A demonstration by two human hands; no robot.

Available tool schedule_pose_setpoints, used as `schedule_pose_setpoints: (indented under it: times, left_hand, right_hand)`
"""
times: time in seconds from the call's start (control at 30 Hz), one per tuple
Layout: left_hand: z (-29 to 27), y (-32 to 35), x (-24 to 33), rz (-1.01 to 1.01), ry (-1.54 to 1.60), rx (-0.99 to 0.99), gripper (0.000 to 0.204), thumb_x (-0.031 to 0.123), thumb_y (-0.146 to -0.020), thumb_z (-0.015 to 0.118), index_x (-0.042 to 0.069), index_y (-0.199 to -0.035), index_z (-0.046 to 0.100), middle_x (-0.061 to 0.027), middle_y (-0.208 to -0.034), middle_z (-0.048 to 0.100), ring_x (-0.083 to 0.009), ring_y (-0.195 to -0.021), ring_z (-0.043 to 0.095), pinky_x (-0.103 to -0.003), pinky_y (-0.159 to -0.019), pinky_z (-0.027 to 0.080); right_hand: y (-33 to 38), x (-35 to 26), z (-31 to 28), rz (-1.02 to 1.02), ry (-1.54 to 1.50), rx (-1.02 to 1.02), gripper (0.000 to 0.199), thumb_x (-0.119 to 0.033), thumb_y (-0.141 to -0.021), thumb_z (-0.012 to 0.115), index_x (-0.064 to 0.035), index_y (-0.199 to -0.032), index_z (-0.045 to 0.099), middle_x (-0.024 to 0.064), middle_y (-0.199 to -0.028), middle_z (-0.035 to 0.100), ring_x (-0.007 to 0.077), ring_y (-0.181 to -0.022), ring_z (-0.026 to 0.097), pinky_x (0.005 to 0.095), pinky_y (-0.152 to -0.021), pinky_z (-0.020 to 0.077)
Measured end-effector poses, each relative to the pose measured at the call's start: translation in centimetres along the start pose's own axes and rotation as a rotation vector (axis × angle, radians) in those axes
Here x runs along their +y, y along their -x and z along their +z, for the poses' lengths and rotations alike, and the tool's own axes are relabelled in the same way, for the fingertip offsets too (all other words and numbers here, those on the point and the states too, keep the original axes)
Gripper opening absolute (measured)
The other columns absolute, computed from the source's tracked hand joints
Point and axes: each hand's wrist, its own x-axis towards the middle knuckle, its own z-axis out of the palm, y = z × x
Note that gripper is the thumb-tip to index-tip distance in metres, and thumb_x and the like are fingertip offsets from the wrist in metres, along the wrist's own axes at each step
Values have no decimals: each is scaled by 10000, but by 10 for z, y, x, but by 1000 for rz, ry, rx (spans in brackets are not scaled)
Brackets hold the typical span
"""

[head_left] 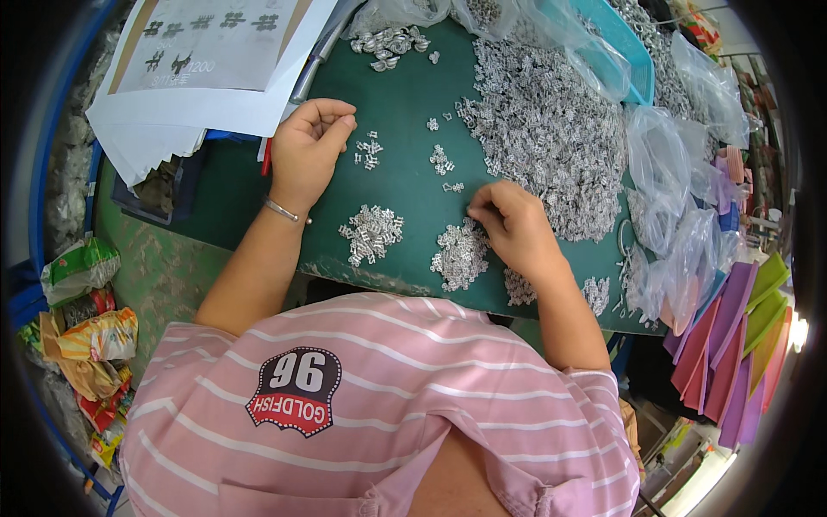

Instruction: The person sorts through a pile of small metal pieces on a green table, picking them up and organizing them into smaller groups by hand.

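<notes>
My left hand (312,151) hovers over the green tabletop with thumb and fingers pinched together; anything between them is too small to make out. Beside its fingertips lies a loose group of small silvery metal pieces (370,152). Closer to me sits a heap of similar pieces (372,233). My right hand (517,226) has its fingertips closed just above the edge of another small heap (459,258), and its fingers hide whatever they may hold. A few scattered metal pieces (442,161) lie between the hands, farther off.
A large spread of metal pieces (551,129) covers the right of the green table (401,103). Curved metal pieces (388,45) lie at the far side. Papers (194,108) stand left, plastic bags (659,155) and a turquoise basket (639,65) right. Coloured strips (732,345) hang beyond the table.
</notes>
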Motion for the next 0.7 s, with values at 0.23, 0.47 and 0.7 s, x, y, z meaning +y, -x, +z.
schedule_pose_setpoints:
  times: [0.23,0.47,0.7]
  left_hand:
    - [0,-2,-2,10,-3,-3,122,31,-855,623,11,-975,633,-17,-820,639,-33,-614,498,-157,-530,368]
    - [3,-1,2,12,5,1,125,35,-848,634,16,-971,636,-14,-808,639,-33,-606,494,-160,-526,363]
    - [-3,-1,-8,-6,29,10,131,25,-844,633,16,-974,643,-6,-804,627,-33,-604,480,-160,-524,344]
  right_hand:
    - [-14,0,5,-92,66,69,125,4,-755,638,-16,-878,645,131,-812,583,329,-761,590,398,-667,486]
    - [-16,4,9,-59,91,101,140,51,-747,648,-10,-870,619,124,-795,582,271,-702,587,327,-615,469]
    - [23,19,-60,234,-111,-105,97,47,-713,647,6,-799,625,130,-797,635,285,-733,620,330,-641,487]
